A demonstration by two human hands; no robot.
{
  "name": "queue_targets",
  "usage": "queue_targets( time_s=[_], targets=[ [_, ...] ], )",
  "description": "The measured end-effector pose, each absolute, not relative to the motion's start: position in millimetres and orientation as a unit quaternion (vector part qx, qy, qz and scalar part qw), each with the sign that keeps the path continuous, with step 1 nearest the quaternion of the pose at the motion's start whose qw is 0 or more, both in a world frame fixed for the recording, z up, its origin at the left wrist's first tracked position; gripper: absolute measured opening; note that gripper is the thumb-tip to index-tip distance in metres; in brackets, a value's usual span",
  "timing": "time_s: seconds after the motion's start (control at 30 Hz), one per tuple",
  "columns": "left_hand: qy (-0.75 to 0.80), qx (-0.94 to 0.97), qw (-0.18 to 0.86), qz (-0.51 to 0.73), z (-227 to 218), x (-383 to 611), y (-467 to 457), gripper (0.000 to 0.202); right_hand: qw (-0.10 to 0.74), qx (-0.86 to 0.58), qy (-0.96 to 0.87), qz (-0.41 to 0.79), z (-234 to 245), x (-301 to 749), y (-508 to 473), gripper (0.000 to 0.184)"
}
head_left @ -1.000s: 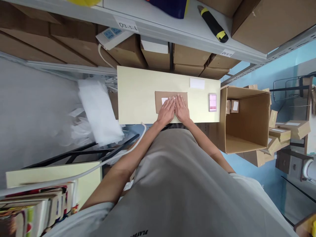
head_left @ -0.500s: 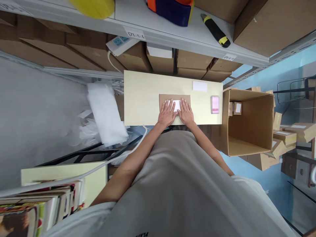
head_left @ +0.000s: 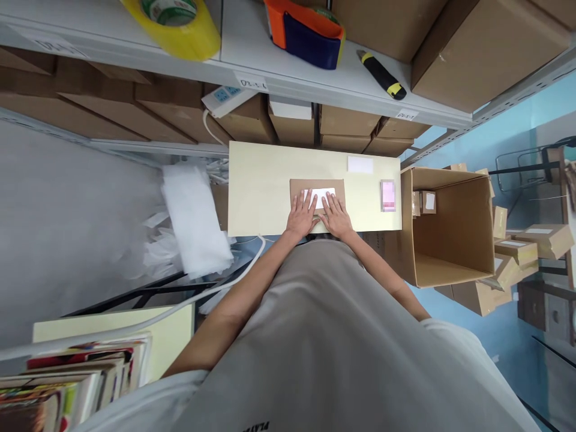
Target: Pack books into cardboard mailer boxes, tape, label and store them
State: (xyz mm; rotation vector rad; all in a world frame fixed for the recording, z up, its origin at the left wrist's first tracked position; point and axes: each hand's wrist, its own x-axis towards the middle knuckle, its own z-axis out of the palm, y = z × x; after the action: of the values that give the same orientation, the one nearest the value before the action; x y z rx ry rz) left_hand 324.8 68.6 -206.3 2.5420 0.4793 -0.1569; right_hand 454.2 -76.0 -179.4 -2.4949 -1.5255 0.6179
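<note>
A flat brown cardboard parcel (head_left: 337, 185) with a white label (head_left: 320, 196) lies on the pale yellow table (head_left: 256, 192). My left hand (head_left: 302, 215) and my right hand (head_left: 336, 217) both rest flat on the parcel's near half, fingers stretched out and spread, side by side just below the label. Neither hand holds anything.
A white slip (head_left: 360, 164) and a pink-and-white packet (head_left: 387, 195) lie on the table's right part. An open cardboard box (head_left: 454, 228) with small parcels stands to the right. The shelf above holds yellow tape (head_left: 180, 24), a tape dispenser (head_left: 306, 30), a utility knife (head_left: 381, 74). White foam wrap (head_left: 193, 219) is at left.
My hands have slid towards me down the parcel, uncovering the white label. The camera tilted up, so more of the upper shelf shows.
</note>
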Motion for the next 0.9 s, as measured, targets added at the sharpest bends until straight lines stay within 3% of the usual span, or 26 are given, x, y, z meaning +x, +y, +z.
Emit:
queue_targets(
  time_s=[0.33, 0.6, 0.9],
  targets=[
    [0.160, 0.949, 0.261, -0.069, -206.8, 320.4, 63.7, 0.111, 0.067, -0.839, -0.502, 0.202, -183.2, 446.7, -75.2, 0.077],
    [0.162, 0.950, 0.258, -0.071, -204.6, 311.7, 56.8, 0.113, 0.072, -0.850, -0.481, 0.202, -182.4, 457.4, -46.5, 0.077],
    [0.158, 0.945, 0.277, -0.071, -209.8, 312.0, 58.6, 0.119, 0.062, -0.838, -0.500, 0.209, -177.2, 442.4, -88.0, 0.077]
  ],
)
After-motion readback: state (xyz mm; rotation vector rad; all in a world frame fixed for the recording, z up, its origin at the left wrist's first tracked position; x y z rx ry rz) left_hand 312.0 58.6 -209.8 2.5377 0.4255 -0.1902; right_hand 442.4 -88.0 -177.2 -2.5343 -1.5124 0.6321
